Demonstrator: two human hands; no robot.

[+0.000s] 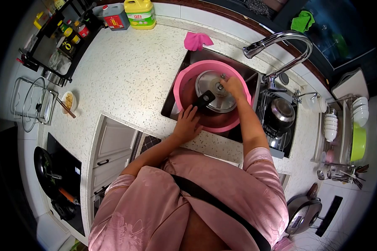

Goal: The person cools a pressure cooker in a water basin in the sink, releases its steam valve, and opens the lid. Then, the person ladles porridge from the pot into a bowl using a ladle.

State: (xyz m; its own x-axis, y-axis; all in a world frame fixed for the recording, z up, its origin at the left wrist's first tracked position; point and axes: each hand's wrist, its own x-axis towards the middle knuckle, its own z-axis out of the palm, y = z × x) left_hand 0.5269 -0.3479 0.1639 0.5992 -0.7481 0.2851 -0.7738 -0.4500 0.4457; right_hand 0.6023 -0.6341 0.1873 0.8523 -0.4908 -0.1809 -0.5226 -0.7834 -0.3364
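A pink basin (180,90) sits in the steel sink (170,109), with reddish-brown liquid or surface showing inside it. Within the basin lies a round metal lid or pan (227,100) with a black handle (205,98) that points toward the lower left. My left hand (188,125) is at the basin's near left rim, its fingers apart and the tips close to the black handle. My right hand (233,87) reaches over the far right part of the metal piece, with fingers pressed together near its central knob; what they hold, if anything, is too small to tell.
A tall chrome faucet (295,62) arches behind the sink. Right of the basin stands a steel pot (282,112). A pink cloth (197,40) lies behind the sink. Far left are a bowl with chopsticks (68,102) and a wok (46,172). A dish rack (341,138) stands right.
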